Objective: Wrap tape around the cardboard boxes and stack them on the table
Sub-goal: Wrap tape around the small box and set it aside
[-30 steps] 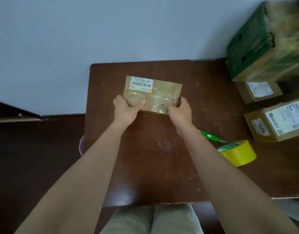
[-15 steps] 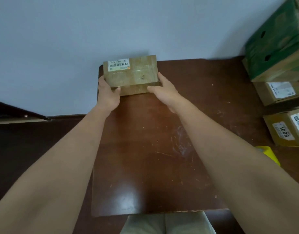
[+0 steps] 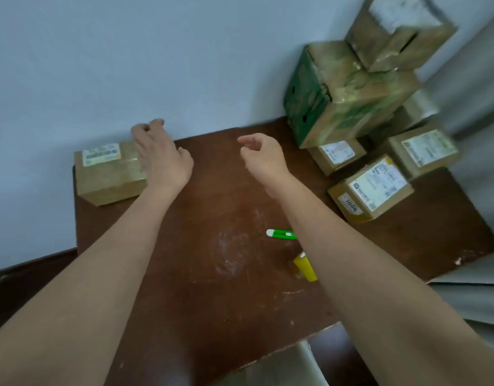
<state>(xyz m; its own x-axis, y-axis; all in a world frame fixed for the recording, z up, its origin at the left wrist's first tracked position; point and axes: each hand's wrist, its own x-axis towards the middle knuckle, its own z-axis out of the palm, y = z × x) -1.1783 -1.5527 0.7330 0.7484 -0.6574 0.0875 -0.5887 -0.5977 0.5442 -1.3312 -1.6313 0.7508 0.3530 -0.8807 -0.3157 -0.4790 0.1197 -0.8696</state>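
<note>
Where the brown table (image 3: 206,288) meets the wall at its far left corner, a taped cardboard box (image 3: 109,176) with a barcode label sits flat. The left hand (image 3: 159,154) hovers over its right end, fingers loosely curled, holding nothing; contact is unclear. The right hand (image 3: 263,160) hangs mid-table, relaxed and empty. Nearer lie a green utility knife (image 3: 282,234) and yellow tape roll (image 3: 305,267); stacked boxes (image 3: 348,98) fill the right side.
</note>
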